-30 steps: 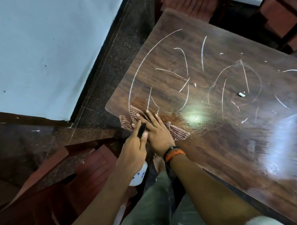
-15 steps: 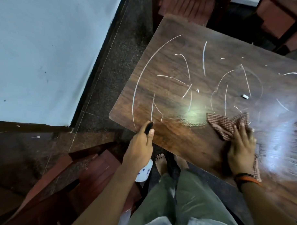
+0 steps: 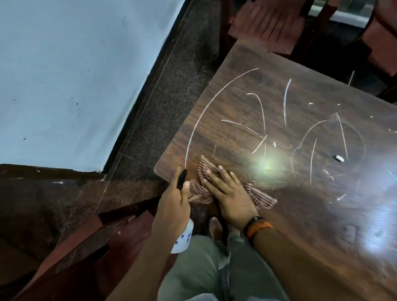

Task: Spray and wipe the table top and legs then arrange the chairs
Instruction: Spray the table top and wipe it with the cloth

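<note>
I'm wiping the table [image 3: 292, 221] top. My right hand [image 3: 231, 194] lies flat on the cloth [image 3: 199, 184] at the near left corner. Left hand [image 3: 174, 205] holds the spray bottle [image 3: 184, 237] w/ curled fingers. Next: rub away chalk marks [image 3: 284, 101] farther up.

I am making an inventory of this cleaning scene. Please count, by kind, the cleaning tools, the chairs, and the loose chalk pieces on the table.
Cleaning tools: 2, the checked brown cloth and the white spray bottle with black trigger
Reddish wooden chairs: 3
Small white chalk piece: 1
Total: 6
</note>
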`<control>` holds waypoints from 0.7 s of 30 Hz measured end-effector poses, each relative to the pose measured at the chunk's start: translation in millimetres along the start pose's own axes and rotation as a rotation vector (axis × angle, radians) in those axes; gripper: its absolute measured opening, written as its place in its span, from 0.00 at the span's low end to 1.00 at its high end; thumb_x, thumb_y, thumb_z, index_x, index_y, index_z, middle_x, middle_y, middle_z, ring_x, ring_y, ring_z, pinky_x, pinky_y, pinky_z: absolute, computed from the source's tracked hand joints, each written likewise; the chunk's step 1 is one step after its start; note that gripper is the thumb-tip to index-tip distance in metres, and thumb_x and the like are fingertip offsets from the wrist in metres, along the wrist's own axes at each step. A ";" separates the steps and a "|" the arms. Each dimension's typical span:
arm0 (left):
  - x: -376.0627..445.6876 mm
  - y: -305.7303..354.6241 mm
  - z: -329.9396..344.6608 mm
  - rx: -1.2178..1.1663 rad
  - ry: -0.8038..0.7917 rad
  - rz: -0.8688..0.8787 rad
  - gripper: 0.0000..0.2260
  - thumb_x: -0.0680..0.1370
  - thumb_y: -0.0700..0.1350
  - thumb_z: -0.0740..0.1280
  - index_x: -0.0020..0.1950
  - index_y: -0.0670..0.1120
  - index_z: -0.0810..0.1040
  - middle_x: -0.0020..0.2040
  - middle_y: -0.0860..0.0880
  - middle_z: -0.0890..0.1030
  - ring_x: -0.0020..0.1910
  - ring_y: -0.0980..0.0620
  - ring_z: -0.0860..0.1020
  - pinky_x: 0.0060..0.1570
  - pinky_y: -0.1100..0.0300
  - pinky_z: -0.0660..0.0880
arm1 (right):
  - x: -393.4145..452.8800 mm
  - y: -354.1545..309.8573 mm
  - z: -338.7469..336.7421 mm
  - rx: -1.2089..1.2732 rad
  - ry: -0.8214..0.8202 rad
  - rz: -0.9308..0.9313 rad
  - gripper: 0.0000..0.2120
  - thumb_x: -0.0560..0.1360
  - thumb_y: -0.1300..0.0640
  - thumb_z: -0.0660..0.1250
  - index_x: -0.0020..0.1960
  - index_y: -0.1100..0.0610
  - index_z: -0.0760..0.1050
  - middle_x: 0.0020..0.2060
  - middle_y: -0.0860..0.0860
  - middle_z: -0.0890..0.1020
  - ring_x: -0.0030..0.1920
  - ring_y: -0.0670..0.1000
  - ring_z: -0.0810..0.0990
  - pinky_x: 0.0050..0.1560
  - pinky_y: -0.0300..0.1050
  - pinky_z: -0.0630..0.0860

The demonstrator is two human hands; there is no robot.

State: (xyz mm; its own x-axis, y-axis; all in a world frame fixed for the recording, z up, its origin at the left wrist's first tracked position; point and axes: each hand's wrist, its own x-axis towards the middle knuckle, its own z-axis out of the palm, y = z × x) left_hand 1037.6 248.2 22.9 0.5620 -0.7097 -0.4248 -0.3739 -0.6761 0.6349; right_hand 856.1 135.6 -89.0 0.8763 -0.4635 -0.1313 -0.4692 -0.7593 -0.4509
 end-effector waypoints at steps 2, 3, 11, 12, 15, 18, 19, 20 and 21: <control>8.9 -2.0 -9.6 -0.004 0.016 0.004 0.40 0.81 0.78 0.43 0.87 0.59 0.60 0.65 0.45 0.85 0.55 0.39 0.86 0.58 0.40 0.83 | 47.3 -14.7 -0.1 0.020 -0.044 -0.032 0.29 0.86 0.52 0.57 0.86 0.45 0.60 0.87 0.47 0.53 0.87 0.60 0.44 0.86 0.63 0.45; 15.3 -1.8 -15.0 -0.015 0.021 0.011 0.40 0.81 0.77 0.44 0.87 0.58 0.61 0.66 0.45 0.85 0.56 0.39 0.86 0.59 0.41 0.83 | 70.3 -20.3 -1.4 0.018 -0.068 -0.052 0.28 0.86 0.49 0.55 0.86 0.45 0.61 0.87 0.48 0.54 0.87 0.60 0.43 0.86 0.63 0.45; 86.8 -2.8 -48.6 -0.021 -0.109 0.081 0.36 0.81 0.77 0.43 0.85 0.63 0.61 0.68 0.44 0.82 0.65 0.38 0.82 0.63 0.36 0.82 | 170.6 -19.7 -19.6 -0.006 0.004 0.075 0.29 0.86 0.56 0.56 0.87 0.45 0.57 0.88 0.47 0.48 0.87 0.59 0.40 0.85 0.61 0.38; 95.8 0.1 -55.7 0.025 -0.144 0.097 0.35 0.82 0.74 0.43 0.85 0.61 0.62 0.64 0.46 0.84 0.61 0.43 0.84 0.62 0.38 0.81 | 171.3 -14.0 -24.5 0.001 0.038 0.141 0.31 0.86 0.57 0.57 0.87 0.45 0.57 0.88 0.46 0.48 0.87 0.59 0.40 0.85 0.61 0.38; 110.0 10.2 -73.3 0.107 -0.216 0.131 0.33 0.83 0.70 0.45 0.87 0.60 0.61 0.49 0.54 0.85 0.49 0.56 0.83 0.55 0.45 0.82 | 146.9 4.7 -36.8 0.047 0.147 0.384 0.33 0.83 0.61 0.58 0.87 0.45 0.57 0.88 0.45 0.49 0.87 0.58 0.40 0.85 0.66 0.46; 122.0 11.2 -89.8 0.129 -0.298 0.173 0.33 0.84 0.70 0.46 0.88 0.63 0.54 0.62 0.50 0.85 0.59 0.51 0.84 0.62 0.43 0.81 | 98.5 18.5 -38.9 0.075 0.247 0.571 0.33 0.83 0.64 0.58 0.86 0.46 0.61 0.87 0.44 0.53 0.88 0.58 0.45 0.84 0.67 0.52; 122.5 9.7 -91.5 0.145 -0.324 0.190 0.33 0.84 0.70 0.47 0.89 0.63 0.53 0.64 0.48 0.85 0.61 0.49 0.84 0.64 0.43 0.80 | 78.3 22.5 -35.2 0.079 0.281 0.618 0.33 0.83 0.65 0.60 0.86 0.48 0.62 0.87 0.46 0.55 0.87 0.59 0.47 0.83 0.69 0.54; 120.7 9.0 -91.9 0.166 -0.346 0.201 0.33 0.84 0.70 0.47 0.89 0.62 0.52 0.64 0.46 0.85 0.61 0.48 0.84 0.65 0.42 0.79 | 58.4 25.3 -31.1 0.077 0.316 0.666 0.33 0.82 0.66 0.63 0.85 0.49 0.64 0.87 0.48 0.57 0.87 0.60 0.50 0.83 0.71 0.55; 119.7 6.6 -92.8 0.182 -0.376 0.215 0.33 0.84 0.69 0.46 0.89 0.62 0.52 0.65 0.44 0.85 0.62 0.47 0.84 0.67 0.42 0.78 | 43.2 24.8 -25.5 0.076 0.349 0.717 0.34 0.81 0.67 0.65 0.85 0.50 0.65 0.87 0.50 0.59 0.87 0.61 0.51 0.82 0.71 0.55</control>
State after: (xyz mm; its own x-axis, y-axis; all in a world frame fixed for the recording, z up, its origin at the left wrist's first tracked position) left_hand 1170.9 177.2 36.2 0.1643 -0.8371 -0.5219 -0.5947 -0.5062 0.6246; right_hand 879.5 85.1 -83.3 0.2731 -0.9526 -0.1339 -0.8854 -0.1945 -0.4222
